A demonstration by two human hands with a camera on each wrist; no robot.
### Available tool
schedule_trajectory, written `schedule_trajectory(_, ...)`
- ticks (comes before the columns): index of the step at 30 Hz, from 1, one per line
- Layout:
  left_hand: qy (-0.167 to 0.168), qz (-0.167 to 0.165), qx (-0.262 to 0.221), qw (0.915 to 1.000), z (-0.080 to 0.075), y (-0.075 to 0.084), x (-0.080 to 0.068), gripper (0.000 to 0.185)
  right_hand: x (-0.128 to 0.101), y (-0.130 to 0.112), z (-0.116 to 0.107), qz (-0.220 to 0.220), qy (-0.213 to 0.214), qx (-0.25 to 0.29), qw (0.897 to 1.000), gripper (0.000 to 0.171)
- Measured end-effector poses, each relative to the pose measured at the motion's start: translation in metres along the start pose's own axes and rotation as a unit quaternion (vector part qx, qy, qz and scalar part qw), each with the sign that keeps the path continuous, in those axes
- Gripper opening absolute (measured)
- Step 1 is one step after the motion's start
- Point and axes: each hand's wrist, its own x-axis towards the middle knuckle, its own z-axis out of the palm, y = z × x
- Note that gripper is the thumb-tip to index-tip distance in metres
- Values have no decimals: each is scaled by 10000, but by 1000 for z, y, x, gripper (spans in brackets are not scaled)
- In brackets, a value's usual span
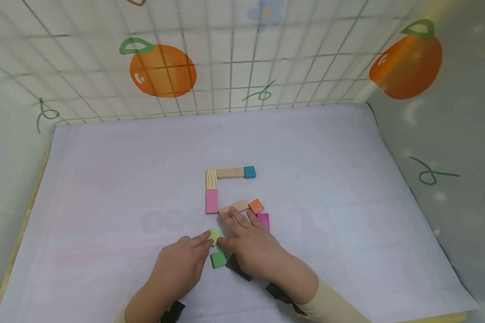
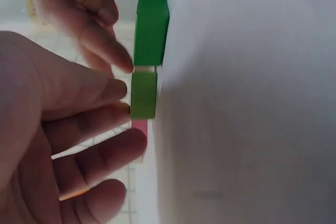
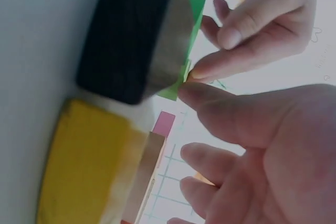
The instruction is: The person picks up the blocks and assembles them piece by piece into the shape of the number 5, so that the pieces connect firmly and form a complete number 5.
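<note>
A small light green block [image 1: 213, 237] lies on the white cloth, with the fingertips of my left hand [image 1: 181, 264] touching its left side in the head view. The thumb of my right hand [image 1: 262, 249] reaches its other side. My right hand's other fingers are spread forward, near a plain wooden block [image 1: 235, 207] that tilts slightly beside an orange block [image 1: 256, 206]. Just below the light green piece sits a darker green block [image 1: 218, 259]. A black block [image 1: 238, 269] is partly covered by my right hand. A yellow block [image 3: 84, 161] shows in the right wrist view.
Beyond my hands, a pink block [image 1: 211, 201], a striped wood-grain block [image 1: 211, 179], a plain wooden block [image 1: 230, 173] and a blue block [image 1: 249, 172] form a corner. A magenta block [image 1: 263, 221] lies by my right hand. Printed curtains [image 1: 226, 54] surround the cloth.
</note>
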Motion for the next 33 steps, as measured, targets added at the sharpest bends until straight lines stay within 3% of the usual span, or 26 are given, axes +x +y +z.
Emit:
schedule_trajectory(12, 306, 156, -26, 9994, 0, -7, -8, 22, 0, -2, 0, -95, -92, -10, 9999, 41)
schedule_trajectory(33, 272, 110, -7, 9996, 0, -7, -8, 25, -1, -9, 1, -53, -149, -51, 9999, 43)
